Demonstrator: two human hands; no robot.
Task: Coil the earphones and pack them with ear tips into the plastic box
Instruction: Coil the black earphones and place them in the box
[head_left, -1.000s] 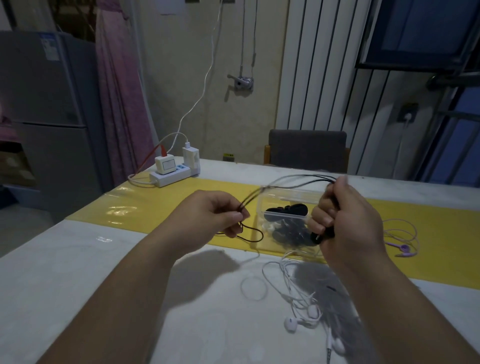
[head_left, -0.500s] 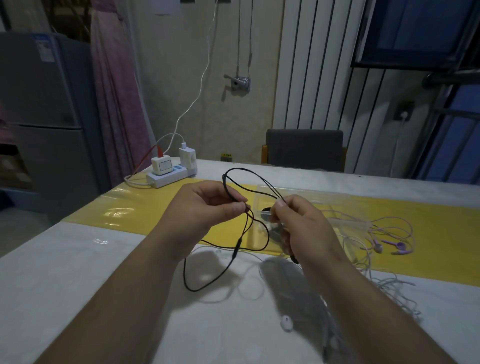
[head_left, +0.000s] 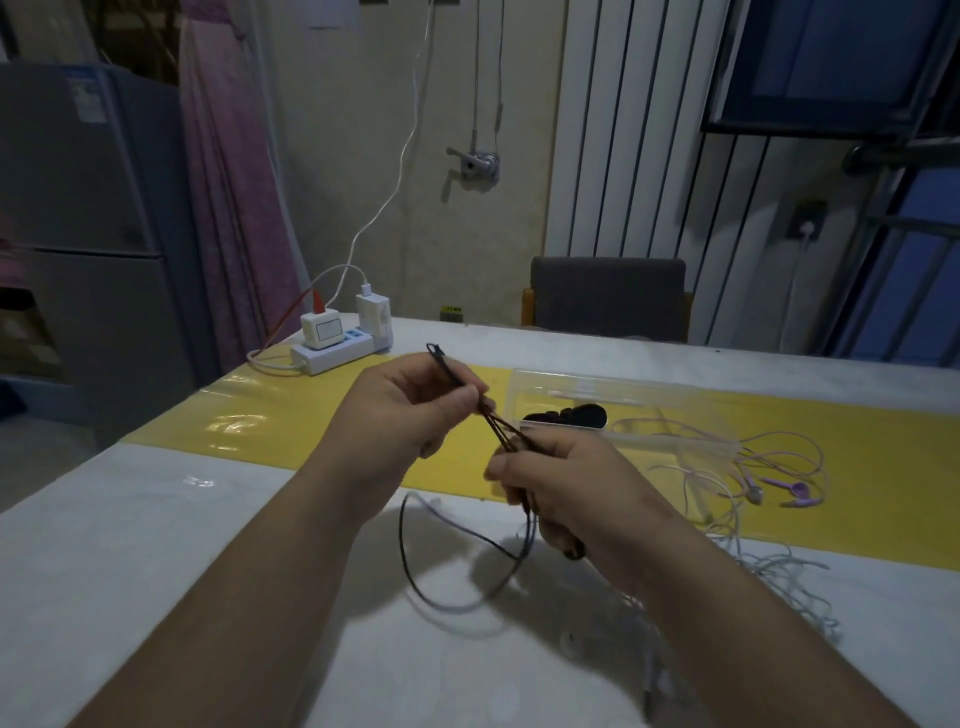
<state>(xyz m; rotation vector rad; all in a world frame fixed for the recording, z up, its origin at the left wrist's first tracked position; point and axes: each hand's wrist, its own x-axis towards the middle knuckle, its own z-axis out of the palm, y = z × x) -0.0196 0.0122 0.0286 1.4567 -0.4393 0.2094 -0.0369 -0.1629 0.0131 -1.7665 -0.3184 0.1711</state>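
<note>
Cable (head_left: 502, 434) is running taut between both hands, above the table (head_left: 156, 545) and just in front of the box (head_left: 623, 385). Left hand (head_left: 410, 410) is pinching its folded end, and right hand (head_left: 571, 493) is curling tight round the bundle, hiding most of it. Slack is dangling below. Dark stuff inside the box is looking too blurry to tell.

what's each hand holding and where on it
Both hold the black earphone cable: the left hand pinches the folded strands just below their looped tip, the right hand grips the bunch lower down.
</note>
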